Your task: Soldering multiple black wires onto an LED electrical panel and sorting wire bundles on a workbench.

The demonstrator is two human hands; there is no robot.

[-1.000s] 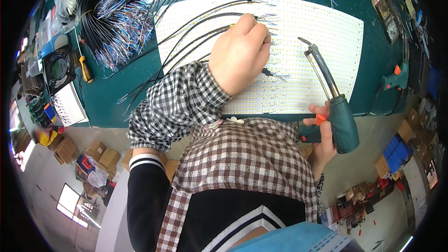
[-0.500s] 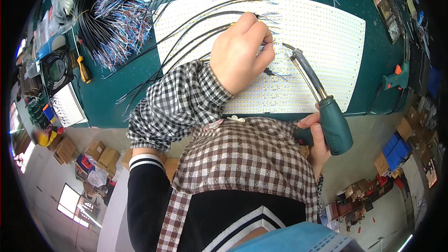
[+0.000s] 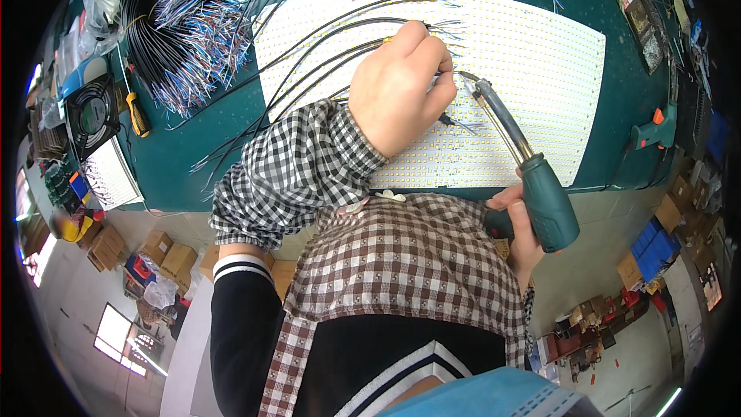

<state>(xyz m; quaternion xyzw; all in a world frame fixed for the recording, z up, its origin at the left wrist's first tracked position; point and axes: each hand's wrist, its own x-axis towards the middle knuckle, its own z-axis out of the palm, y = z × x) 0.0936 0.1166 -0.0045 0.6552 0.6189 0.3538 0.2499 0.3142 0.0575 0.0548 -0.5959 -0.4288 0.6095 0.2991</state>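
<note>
Head, one soldering iron (image 3: 551, 205) (right hand (image 3: 525, 238)), left hand (image 3: 401, 96) over one panel (image 3: 559, 93)

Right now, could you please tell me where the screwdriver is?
In the head view, the screwdriver is at left on the green tabletop, just right of the black fan.

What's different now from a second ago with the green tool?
The right hand has moved the green-handled soldering iron leftward, so its tip is now close to the fingers of the left hand. Nothing was visibly taken up or let go. The left hand, white board and black cables stayed roughly put.
</note>
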